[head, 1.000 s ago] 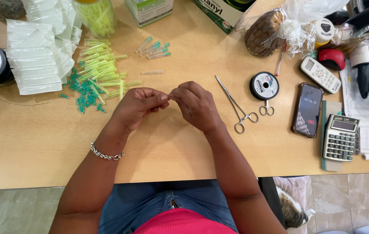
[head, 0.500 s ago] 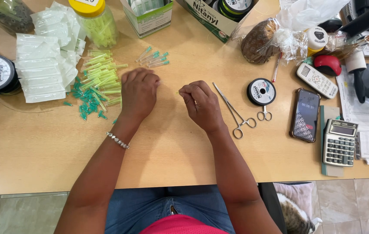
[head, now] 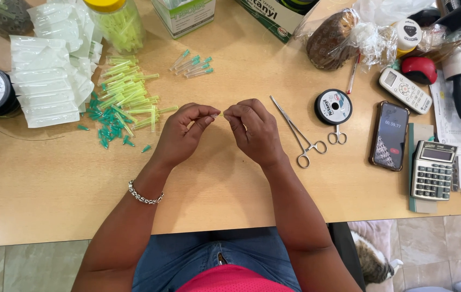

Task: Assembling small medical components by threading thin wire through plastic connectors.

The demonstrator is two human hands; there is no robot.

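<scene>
- Nearest us, a bracelet [head: 145, 193] circles our left wrist above the bench [head: 52, 194].
- Our left hand [head: 182, 135] and right hand [head: 255, 132] meet fingertip to fingertip, each grip pinched together on one tiny yellowish tube [head: 219, 114]; we think it is a needle cap, though it is too small to tell.
- Just right lie the forceps [head: 302, 135] and a spool [head: 333, 106].
- Farther left, a heap of green caps [head: 122, 103] spreads out.
</scene>
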